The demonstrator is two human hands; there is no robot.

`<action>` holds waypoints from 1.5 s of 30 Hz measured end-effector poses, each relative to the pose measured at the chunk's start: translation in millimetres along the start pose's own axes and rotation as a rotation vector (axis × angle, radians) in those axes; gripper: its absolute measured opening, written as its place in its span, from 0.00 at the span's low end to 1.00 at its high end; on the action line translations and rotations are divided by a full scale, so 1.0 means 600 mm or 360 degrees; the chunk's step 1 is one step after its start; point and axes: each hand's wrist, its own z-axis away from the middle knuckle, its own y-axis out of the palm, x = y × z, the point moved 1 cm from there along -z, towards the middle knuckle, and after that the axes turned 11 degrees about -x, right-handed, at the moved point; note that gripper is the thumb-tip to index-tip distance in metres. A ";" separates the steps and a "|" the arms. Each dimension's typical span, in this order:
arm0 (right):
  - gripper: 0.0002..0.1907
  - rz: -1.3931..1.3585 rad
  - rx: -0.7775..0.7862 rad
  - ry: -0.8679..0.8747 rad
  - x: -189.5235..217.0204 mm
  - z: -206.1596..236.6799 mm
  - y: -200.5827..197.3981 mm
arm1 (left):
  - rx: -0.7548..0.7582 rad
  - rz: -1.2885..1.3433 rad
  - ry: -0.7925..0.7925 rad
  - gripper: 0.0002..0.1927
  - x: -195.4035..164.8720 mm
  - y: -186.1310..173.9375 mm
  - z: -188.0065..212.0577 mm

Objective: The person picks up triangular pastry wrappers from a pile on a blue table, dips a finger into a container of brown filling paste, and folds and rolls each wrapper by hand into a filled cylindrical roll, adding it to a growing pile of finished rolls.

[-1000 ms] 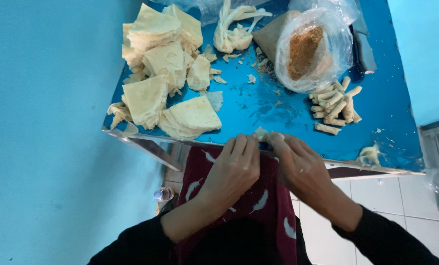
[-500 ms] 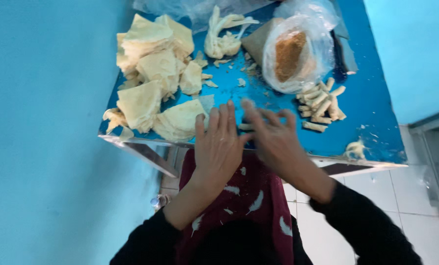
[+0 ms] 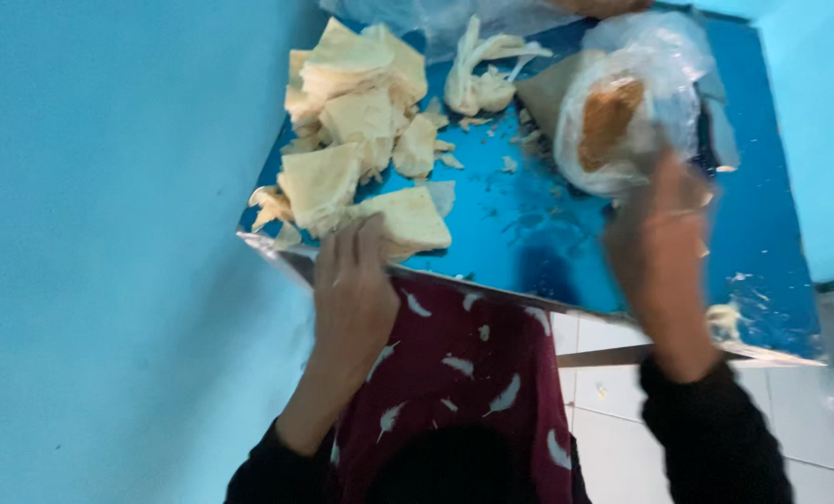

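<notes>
Head view: left hand [image 3: 352, 280] fingers flat on pastry sheet [image 3: 403, 219]; right hand [image 3: 658, 233] blurred, grip unclear.

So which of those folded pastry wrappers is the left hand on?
The left hand rests on the pastry wrapper nearest the table's front edge, lying lowest in the pile; the other wrappers sit farther back, untouched.

Wrappers [image 3: 352, 131] lie piled on the table's [image 3: 529, 233] left part, the nearest one [image 3: 408, 219] at the near edge. A bag [image 3: 622, 103] sits right of them; scraps [image 3: 482, 75] lie behind, between both.
</notes>
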 end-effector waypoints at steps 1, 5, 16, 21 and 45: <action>0.23 -0.0005 0.0104 0.0000 0.040 -0.012 0.020 | 0.0011 0.0007 0.0010 0.21 -0.001 0.002 0.000; 0.36 -0.1243 0.0417 0.0101 0.183 -0.011 0.079 | -0.0046 0.0109 -0.0024 0.18 -0.004 0.008 0.006; 0.28 -0.1302 0.0840 0.0723 0.148 -0.047 0.122 | 0.0056 -0.0087 0.0288 0.29 -0.005 0.029 0.021; 0.25 -0.1842 0.0901 0.1247 0.111 -0.028 0.175 | 0.0076 -0.0176 0.0304 0.24 0.002 0.033 0.035; 0.23 -0.2154 0.0725 0.1618 0.077 0.062 -0.013 | 0.0097 0.1420 -0.0672 0.06 -0.087 0.052 0.024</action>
